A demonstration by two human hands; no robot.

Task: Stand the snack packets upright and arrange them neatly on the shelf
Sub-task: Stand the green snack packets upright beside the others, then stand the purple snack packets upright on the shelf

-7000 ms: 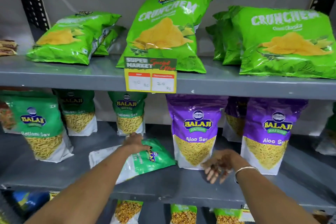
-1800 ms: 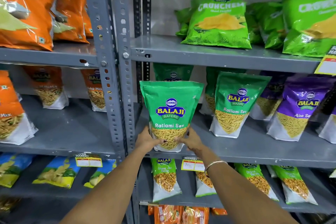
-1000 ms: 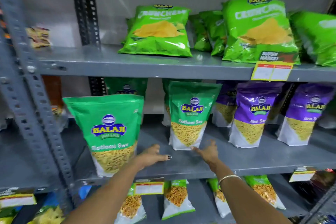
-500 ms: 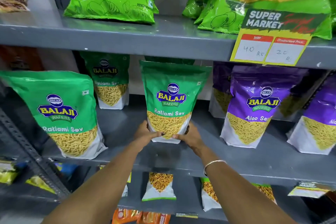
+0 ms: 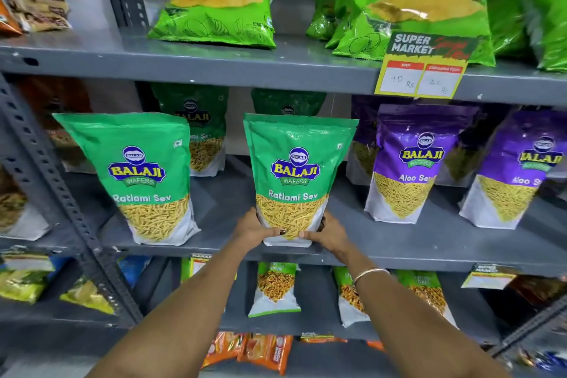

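So, both hands on green sev pouch (image 5: 299, 176), upright at front edge of middle shelf (image 5: 429, 244). Left hand (image 5: 252, 228) gripped bottom-left corner, right hand (image 5: 329, 232) bottom-right, thumbs across front. Yellow sev showed through clear window. Second green pouch (image 5: 144, 178) stood left, well apart. Purple pouches (image 5: 408, 163) right, same sev inside. Chip bags (image 5: 221, 0) on shelf above.

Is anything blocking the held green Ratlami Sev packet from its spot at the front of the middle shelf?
Nothing visible. The left hand and right hand already hold the Ratlami Sev packet upright on the middle shelf, with open gaps either side.
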